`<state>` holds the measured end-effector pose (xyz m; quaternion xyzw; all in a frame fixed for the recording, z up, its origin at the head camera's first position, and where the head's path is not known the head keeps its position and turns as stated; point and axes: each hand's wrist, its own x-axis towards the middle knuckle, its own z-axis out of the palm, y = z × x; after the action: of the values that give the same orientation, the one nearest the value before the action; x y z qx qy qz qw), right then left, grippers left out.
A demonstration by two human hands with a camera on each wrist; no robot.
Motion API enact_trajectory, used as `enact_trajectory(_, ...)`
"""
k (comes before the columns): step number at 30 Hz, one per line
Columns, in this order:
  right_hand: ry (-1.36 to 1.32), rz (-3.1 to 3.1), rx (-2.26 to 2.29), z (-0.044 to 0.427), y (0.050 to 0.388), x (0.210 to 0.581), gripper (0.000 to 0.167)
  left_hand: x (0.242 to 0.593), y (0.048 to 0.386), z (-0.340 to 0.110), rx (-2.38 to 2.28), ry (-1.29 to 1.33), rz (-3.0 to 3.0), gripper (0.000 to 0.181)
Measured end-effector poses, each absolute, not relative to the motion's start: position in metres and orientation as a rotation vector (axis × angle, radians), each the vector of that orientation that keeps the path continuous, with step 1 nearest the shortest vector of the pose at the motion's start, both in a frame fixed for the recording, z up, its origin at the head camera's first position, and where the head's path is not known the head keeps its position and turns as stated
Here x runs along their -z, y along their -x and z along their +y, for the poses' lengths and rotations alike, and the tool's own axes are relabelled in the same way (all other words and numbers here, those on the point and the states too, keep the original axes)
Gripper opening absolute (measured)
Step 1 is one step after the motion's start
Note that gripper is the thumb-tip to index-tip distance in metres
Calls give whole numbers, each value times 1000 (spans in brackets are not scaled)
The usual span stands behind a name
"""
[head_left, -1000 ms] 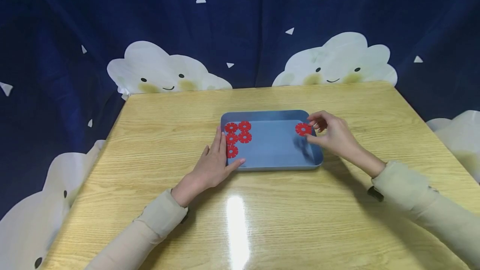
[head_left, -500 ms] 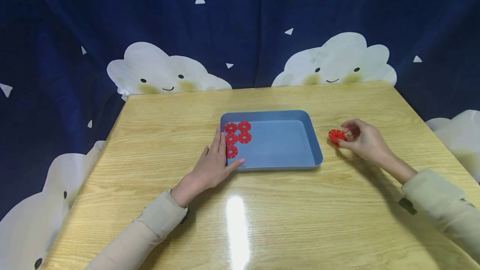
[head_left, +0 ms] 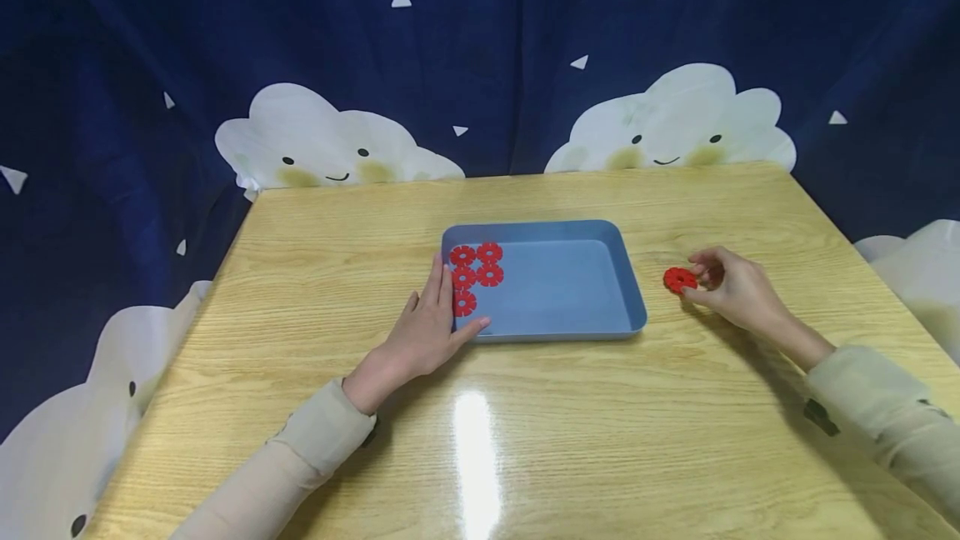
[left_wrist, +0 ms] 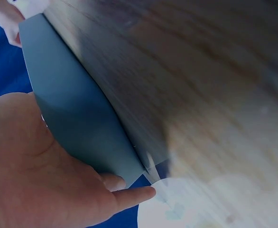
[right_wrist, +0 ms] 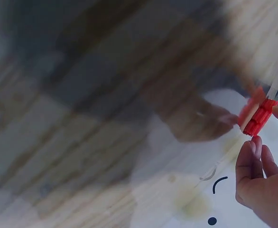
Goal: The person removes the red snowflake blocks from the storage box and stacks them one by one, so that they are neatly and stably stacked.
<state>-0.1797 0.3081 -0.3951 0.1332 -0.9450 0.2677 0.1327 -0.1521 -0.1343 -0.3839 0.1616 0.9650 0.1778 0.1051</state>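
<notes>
My left hand rests against the left end of a blue rectangular tray, fingers straight along its side and thumb over the front rim. In the left wrist view the palm and fingers lie against the tray's outer wall. Several red snowflake discs, notched and with a hole in the middle, lie flat in the tray's left part. To the right of the tray, my right hand pinches a small stack of red snowflake discs between thumb and fingertips, low over the table. The right wrist view shows the stack's ridged edge.
The wooden table is glossy, with a bright glare at the front middle. Behind it hangs a dark blue curtain with white clouds and triangles.
My right hand has moved right, from over the tray to the table beside it, with a red disc. The disc, tilted half a second ago, now lies level on the stack. My left hand stays put.
</notes>
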Motion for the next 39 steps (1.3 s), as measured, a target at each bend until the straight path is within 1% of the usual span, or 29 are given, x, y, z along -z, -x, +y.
enact_trajectory(14,-405,-2748,-781,310,179,395,43,384,152,-134,-523,-489,2851,101)
enact_trajectory(22,-411,-2707,-814,301,176,385,40,382,151,-134,-522,-484,2839,101)
enact_trajectory(26,-463,-2680,-864,280,178,378,38,382,151,-134,-517,-478,2841,101)
enact_trajectory(31,-551,-2655,-990,242,184,370,35,383,152,-135,-520,-476,2845,101)
enact_trajectory(39,-687,-2638,-1166,177,197,372,35,384,153,-135,-519,-476,2844,102)
